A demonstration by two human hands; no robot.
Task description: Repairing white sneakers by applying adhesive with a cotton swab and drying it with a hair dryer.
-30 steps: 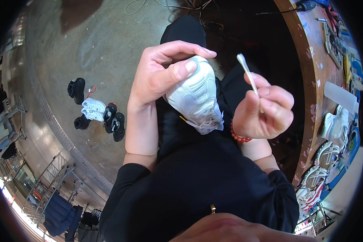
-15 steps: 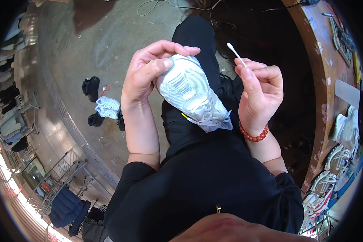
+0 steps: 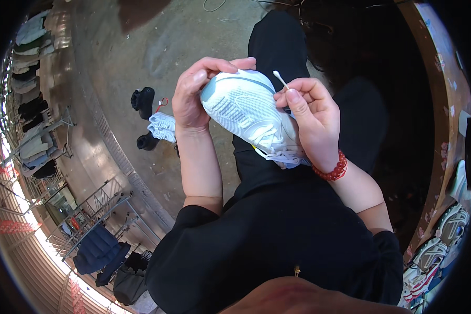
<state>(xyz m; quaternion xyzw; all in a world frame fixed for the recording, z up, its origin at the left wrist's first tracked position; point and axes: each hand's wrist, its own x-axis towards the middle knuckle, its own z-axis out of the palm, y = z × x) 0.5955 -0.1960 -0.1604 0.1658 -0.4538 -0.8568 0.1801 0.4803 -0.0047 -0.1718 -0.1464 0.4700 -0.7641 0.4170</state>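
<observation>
A white mesh sneaker (image 3: 246,107) with white laces and a grey-blue band round its toe is held above my lap, toe pointing away from me. My left hand (image 3: 196,89) grips it at the toe, fingers over the far edge and palm along the left side. Between thumb and fingers of my right hand (image 3: 314,112) is a cotton swab (image 3: 280,78), its white tip up and just off the shoe's right side near the toe. The right hand covers part of the shoe's right side and heel end. A red bead bracelet (image 3: 336,168) circles my right wrist.
On the floor at left stand white sneakers (image 3: 163,125) and black shoes (image 3: 143,102). A wooden table edge (image 3: 439,131) curves along the right, with several sneakers (image 3: 447,225) at its near end. Clothes racks (image 3: 36,104) line the far left.
My right hand has brought the cotton swab left, close to the sneaker. The sneaker's toe has tipped up, showing more of its front band. The whole view has shifted.
</observation>
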